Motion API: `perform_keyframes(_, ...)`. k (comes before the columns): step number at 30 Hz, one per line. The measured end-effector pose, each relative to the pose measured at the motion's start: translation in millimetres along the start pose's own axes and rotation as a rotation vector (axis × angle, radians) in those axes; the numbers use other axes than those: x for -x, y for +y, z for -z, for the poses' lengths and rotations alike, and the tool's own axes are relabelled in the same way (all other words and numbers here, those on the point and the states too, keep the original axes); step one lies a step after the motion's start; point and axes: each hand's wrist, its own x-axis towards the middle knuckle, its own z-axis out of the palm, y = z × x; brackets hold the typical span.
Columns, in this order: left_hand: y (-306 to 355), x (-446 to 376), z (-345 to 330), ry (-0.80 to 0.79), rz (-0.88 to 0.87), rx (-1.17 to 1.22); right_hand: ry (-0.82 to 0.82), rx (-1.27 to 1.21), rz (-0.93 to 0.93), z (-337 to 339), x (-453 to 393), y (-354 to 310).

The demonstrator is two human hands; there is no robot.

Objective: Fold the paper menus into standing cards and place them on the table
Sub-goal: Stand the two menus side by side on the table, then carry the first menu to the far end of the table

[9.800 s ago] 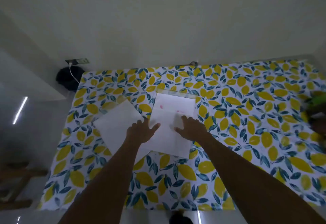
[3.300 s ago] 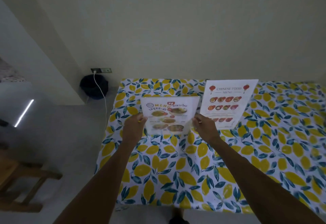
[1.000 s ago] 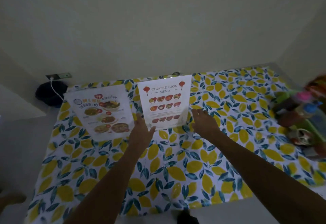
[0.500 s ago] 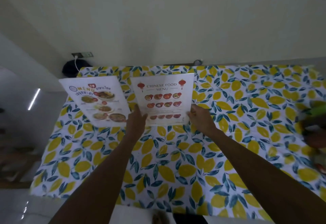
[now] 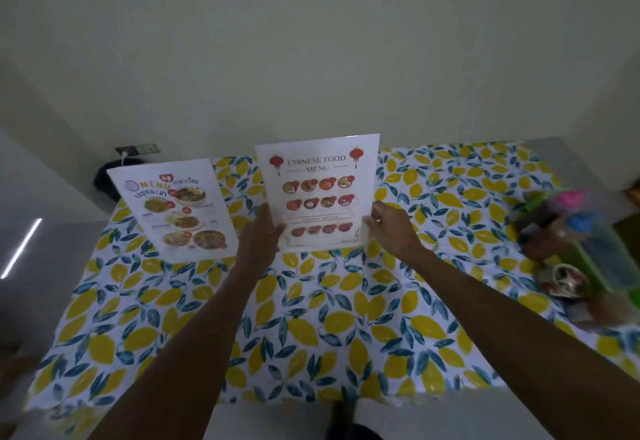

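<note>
Both hands, left (image 5: 258, 243) and right (image 5: 393, 230), arms outstretched, pinch the upright Chinese menu (image 5: 318, 190).

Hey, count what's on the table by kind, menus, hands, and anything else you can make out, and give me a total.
Menus: 2, the Chinese menu and the Thai menu
Hands: 2, left hand and right hand, both holding the Chinese menu
Basket of blurred items: 1, contents too blurred to count
Total: 5
</note>
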Motion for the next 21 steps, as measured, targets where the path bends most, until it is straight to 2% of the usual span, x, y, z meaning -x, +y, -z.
perform_keyframes(7, 74, 18, -10, -0.007, -0.162, 0.036, 0.135, 0.073, -0.064, 80, 43, 12)
perform_keyframes(11, 122, 16, -22, -0.081, -0.245, 0.117, 0.194, 0.149, -0.111, 130, 54, 29)
perform_keyframes(17, 195, -2, -53, -0.075, -0.383, 0.122, 0.300, 0.169, -0.154, 205, 47, 58)
perform_keyframes(21, 244, -32, -80, -0.086, -0.389, 0.097, 0.369, 0.219, -0.151, 245, 26, 97)
